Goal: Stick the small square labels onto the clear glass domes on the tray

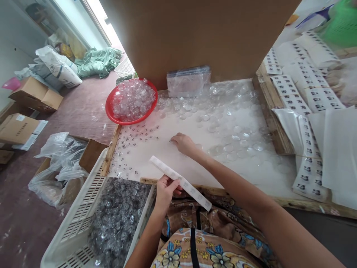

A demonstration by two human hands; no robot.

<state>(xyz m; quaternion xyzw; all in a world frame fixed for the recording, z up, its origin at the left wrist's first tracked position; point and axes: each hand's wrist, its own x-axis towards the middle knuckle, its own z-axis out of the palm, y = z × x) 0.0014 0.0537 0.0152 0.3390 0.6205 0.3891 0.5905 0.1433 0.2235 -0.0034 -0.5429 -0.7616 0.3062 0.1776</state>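
A narrow white strip of paper (195, 194) with faint dark prints showing through is held slantwise in my left hand (169, 186), thumb on top and fingers curled underneath, over the table's front edge. My right hand (183, 143) is low over the middle of the white tabletop (145, 154), its fingertips pinched together. Something small and dark shows at those fingertips, too small to name. To the left of that hand lie scattered small black-printed pieces (134, 139). Many clear round discs (228, 148) are spread on its right.
A red basin (110, 108) heaped with clear pieces stands at the back left. Below the table's left side is a white crate (75, 219) of dark-printed clear pieces. A cardboard panel (200, 41) rises behind. Panda-printed sheets (309, 156) lie right, beyond a wooden ledge (269, 115).
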